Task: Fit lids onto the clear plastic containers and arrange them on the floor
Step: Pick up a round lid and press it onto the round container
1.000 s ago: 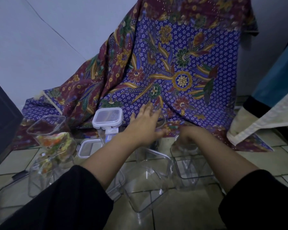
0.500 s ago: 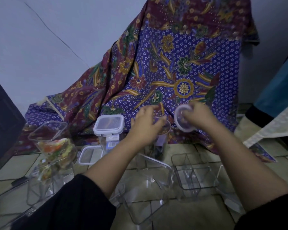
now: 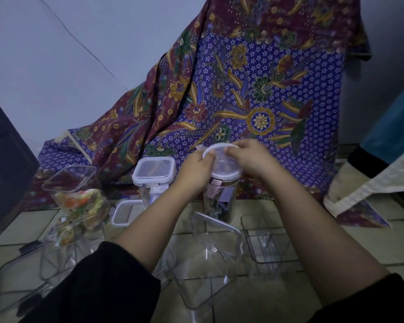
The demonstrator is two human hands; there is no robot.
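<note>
Since half a second ago the right hand (image 3: 250, 159) has carried the round lid (image 3: 222, 163) leftward and down onto the mouth of the tall jar (image 3: 218, 199), and the left hand (image 3: 195, 170) has shifted up from the jar's side to meet it at the rim. Both hands are now clamped on the lid from opposite sides, the left with fingers curled over its left edge, the right with thumb and fingers over the top and right edge; that two-sided hold likely serves to keep the lid level while it is pressed home. The lid looks slightly raised at the back, so I judge it seated but not yet snapped shut. The jar stands upright on the tiled floor (image 3: 371, 231), with dark and pale contents inside, just in front of the patterned cloth (image 3: 266, 94). Just to its left stands a square container (image 3: 153, 176) with its lid already on, and a loose square lid (image 3: 124, 212) lies on the floor beside that. Nearer the person, three empty clear tubs, one (image 3: 208, 264) in the middle, one (image 3: 266, 241) to the right and one (image 3: 61, 257) at left, wait without lids, the left one below a tilted tub (image 3: 77, 194) holding something colourful.
</note>
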